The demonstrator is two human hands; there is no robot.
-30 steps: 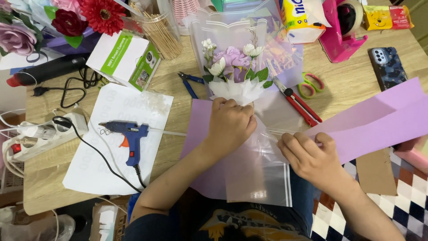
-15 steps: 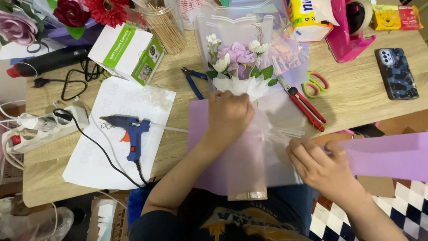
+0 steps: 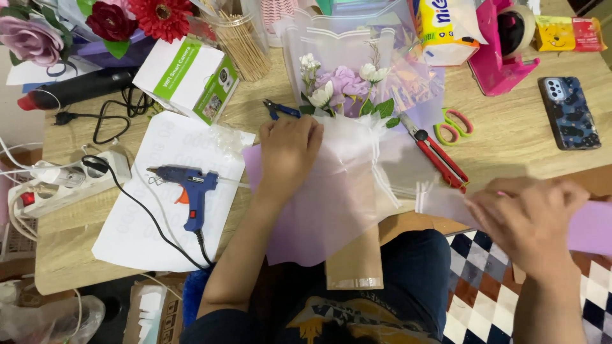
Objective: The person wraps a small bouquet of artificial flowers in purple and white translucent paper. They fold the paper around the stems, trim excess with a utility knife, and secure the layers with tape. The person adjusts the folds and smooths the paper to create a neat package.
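My left hand (image 3: pixel 288 151) presses flat on a small bouquet of lilac and white artificial flowers (image 3: pixel 344 89), wrapped in clear film (image 3: pixel 357 185) and lying on a lilac paper sheet (image 3: pixel 299 236). My right hand (image 3: pixel 532 220) is off the table's front edge to the right, blurred, gripping a second lilac paper sheet (image 3: pixel 596 226) and the edge of the film. A brown paper strip (image 3: pixel 354 264) hangs over the table edge below the wrap.
A blue glue gun (image 3: pixel 188 185) lies on white paper (image 3: pixel 159 210) at left, beside a power strip (image 3: pixel 60 185). Red cutter (image 3: pixel 440 156), green scissors (image 3: pixel 454 124), blue pliers (image 3: pixel 280 109), phone (image 3: pixel 568 111), a stick jar (image 3: pixel 242 41), a white-green box (image 3: pixel 188 79) and red flowers (image 3: pixel 137 19) surround the wrap.
My right hand has pulled the lilac sheet down and to the right, off the table. The left hand slid slightly left on the bouquet and still holds it down.
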